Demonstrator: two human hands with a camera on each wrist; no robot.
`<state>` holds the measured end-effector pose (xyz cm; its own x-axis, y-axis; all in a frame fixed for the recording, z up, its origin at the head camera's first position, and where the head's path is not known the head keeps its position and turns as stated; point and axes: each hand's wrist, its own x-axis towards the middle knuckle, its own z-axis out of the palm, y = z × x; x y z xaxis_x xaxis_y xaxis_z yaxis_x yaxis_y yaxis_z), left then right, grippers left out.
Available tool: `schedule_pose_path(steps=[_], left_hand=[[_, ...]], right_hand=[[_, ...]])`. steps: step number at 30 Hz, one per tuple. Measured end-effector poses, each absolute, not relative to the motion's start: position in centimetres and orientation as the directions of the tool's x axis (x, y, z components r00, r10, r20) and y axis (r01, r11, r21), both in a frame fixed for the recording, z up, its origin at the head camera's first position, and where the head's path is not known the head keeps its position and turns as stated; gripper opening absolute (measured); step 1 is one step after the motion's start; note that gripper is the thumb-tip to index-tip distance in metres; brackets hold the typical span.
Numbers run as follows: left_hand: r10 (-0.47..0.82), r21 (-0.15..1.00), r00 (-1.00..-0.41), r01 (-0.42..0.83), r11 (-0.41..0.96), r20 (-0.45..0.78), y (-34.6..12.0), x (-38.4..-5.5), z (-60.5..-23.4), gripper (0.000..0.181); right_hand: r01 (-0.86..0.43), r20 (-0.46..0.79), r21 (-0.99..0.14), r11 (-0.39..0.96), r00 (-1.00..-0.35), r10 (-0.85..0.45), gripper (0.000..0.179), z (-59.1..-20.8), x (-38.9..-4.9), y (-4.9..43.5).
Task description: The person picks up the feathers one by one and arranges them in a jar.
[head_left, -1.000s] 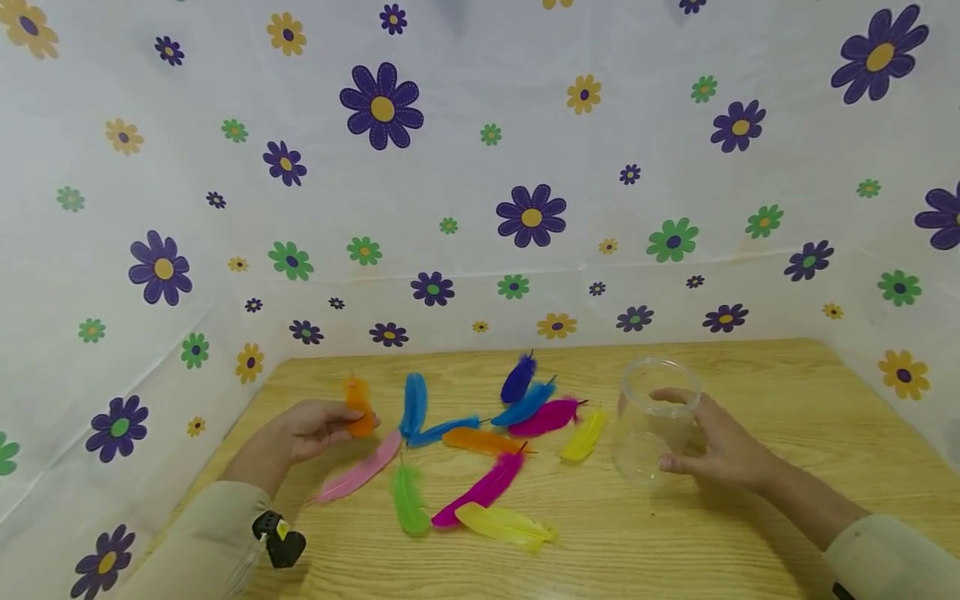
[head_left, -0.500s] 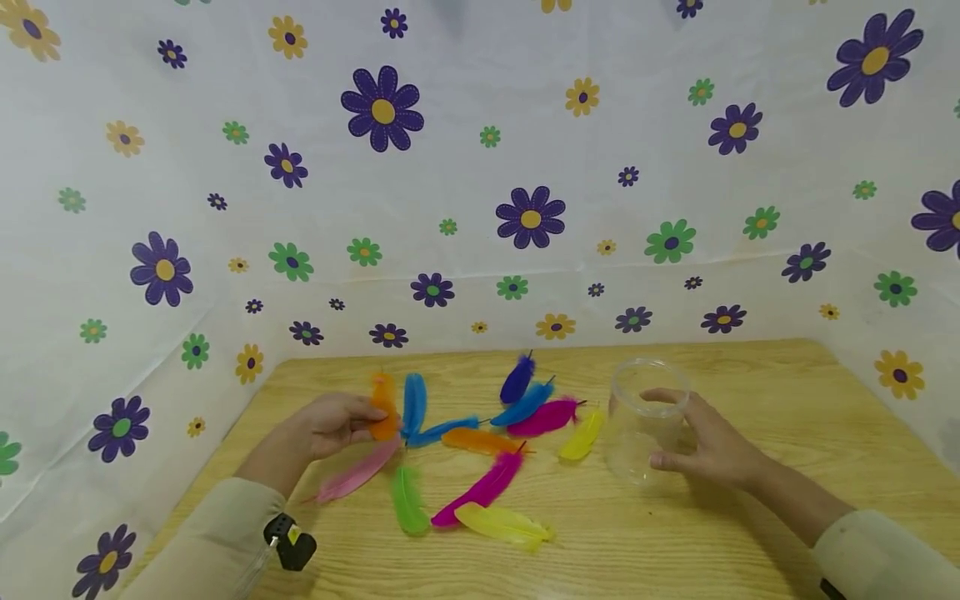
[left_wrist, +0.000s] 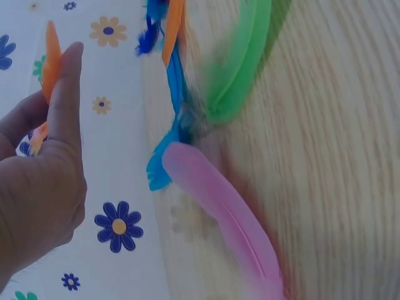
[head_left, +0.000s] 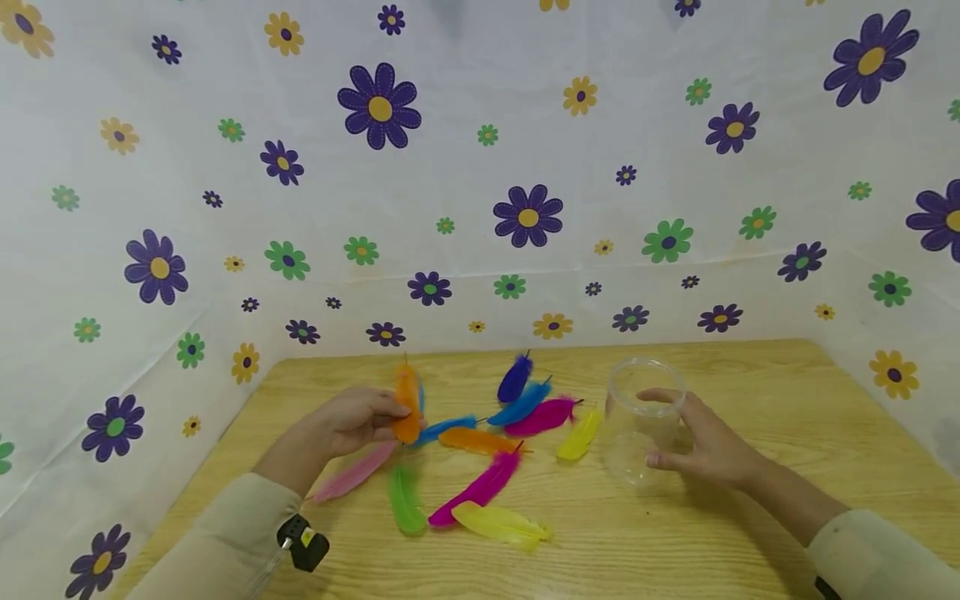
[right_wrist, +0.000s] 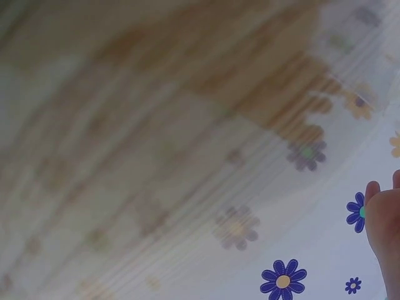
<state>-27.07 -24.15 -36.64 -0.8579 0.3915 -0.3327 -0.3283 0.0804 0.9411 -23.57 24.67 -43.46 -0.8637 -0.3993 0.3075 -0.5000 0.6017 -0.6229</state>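
Observation:
My left hand [head_left: 348,425] pinches an orange feather [head_left: 407,392] upright between thumb and fingers, over the left part of the table. In the left wrist view the feather [left_wrist: 51,59] sticks up past the thumb. A blue feather is mostly hidden behind it in the head view. My right hand [head_left: 708,446] grips a clear plastic cup [head_left: 626,442] from its right side, thumb in front and fingers behind. The right wrist view catches only part of that hand [right_wrist: 384,219] at its edge; the cup does not show there.
Several loose feathers lie mid-table: pink [head_left: 356,472], green [head_left: 407,500], magenta [head_left: 478,490], yellow [head_left: 502,525], orange [head_left: 476,440] and dark blue [head_left: 514,379]. A second yellow feather [head_left: 579,435] lies just left of the cup. Flower-printed cloth [head_left: 450,167] walls the wooden table.
My left hand has carried the orange feather rightward, in front of the upright blue feather. The cup and right hand have shifted slightly left in view.

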Motion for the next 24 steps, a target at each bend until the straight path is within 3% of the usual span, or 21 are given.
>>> schedule_pose_path(steps=[7, 13, 24], left_hand=[[0.339, 0.944, -0.883, -0.323, 0.059, -0.324, -21.8, -27.4, -35.8, 0.034], [0.337, 0.947, -0.888, -0.317, 0.046, -0.314, -20.1, -27.1, -35.0, 0.039], [0.327, 0.957, -0.901, -0.285, 0.047, -0.285, -16.6, -26.4, -33.6, 0.036]], right_hand=[[-0.519, 0.328, -0.611, 0.598, -0.853, -0.406, 0.075, -43.1, -23.5, 24.6], [-0.532, 0.349, -0.551, 0.643, -0.847, -0.401, 0.077, -43.1, -23.4, 24.5], [-0.593, 0.479, -0.242, 0.768, -0.761, -0.437, 0.079, -43.3, -23.9, 24.6]])
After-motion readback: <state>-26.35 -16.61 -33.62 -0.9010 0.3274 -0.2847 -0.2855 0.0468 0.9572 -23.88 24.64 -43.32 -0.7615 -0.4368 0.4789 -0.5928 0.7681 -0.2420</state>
